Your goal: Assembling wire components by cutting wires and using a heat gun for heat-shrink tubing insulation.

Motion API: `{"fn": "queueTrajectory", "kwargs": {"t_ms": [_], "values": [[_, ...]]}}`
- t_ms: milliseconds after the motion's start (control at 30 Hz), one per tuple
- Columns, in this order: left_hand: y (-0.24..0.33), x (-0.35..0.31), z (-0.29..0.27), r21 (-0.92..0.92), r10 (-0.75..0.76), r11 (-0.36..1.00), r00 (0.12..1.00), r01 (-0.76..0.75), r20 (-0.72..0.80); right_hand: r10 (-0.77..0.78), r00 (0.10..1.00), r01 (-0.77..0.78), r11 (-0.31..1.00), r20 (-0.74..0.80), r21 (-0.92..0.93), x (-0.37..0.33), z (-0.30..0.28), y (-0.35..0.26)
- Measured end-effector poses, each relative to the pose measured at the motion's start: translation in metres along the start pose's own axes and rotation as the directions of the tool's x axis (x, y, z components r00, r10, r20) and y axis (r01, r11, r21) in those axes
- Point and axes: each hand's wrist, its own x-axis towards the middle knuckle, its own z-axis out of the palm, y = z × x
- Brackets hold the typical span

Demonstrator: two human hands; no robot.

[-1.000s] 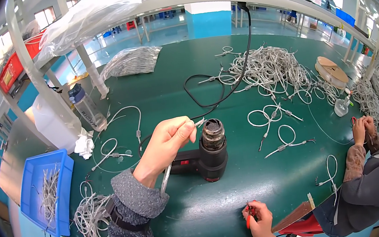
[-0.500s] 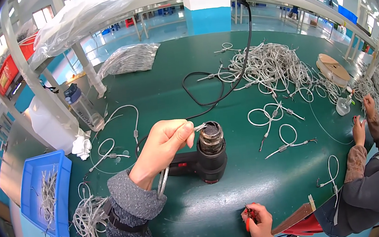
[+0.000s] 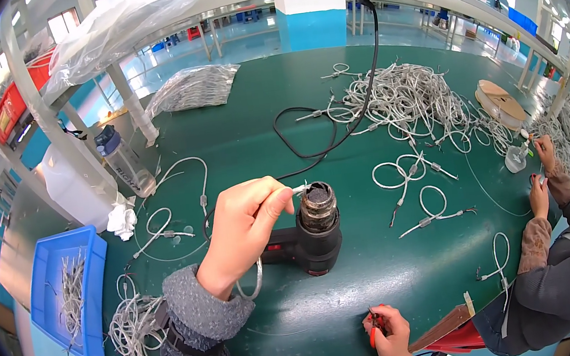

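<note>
My left hand [image 3: 245, 229] pinches a thin clear-sleeved wire cable [image 3: 260, 281], whose frayed tip sits right by the nozzle of a black heat gun [image 3: 320, 243]. The heat gun stands upright on the green table, nozzle up, its handle partly hidden behind my left hand. Below that hand, the rest of the cable hangs in a loop. Near the table's front edge, my right hand [image 3: 395, 344] is closed around a small red-handled hand tool [image 3: 374, 328], probably pliers or cutters; its jaws are mostly hidden.
Cable loops form a large pile [image 3: 418, 101] at the back right, beside a wooden spool [image 3: 500, 103]. At left are a blue tray [image 3: 97, 286], a cable bundle [image 3: 135, 331] and a water bottle [image 3: 128, 165]. A black cord [image 3: 375, 46] hangs onto the table. A co-worker [image 3: 567, 271] sits at right.
My left hand has turned slightly, and the hanging cable loop has swung a little to the right. The cable tip stays by the nozzle. My right hand has barely moved.
</note>
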Motion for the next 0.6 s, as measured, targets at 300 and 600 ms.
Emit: {"fn": "queueTrajectory", "kwargs": {"t_ms": [300, 600], "values": [[0.0106, -0.0026, 0.0029, 0.278, 0.14, 0.954, 0.985, -0.107, -0.101, 0.005, 1.0, -0.005, 1.0, -0.018, 0.004, -0.0005, 0.0001, 0.001], [0.0082, -0.004, 0.0045, 0.321, 0.165, 0.939, 0.98, -0.122, -0.111, 0.01, 1.0, -0.01, 1.0, -0.012, 0.002, -0.0006, 0.0002, 0.0003]]}}
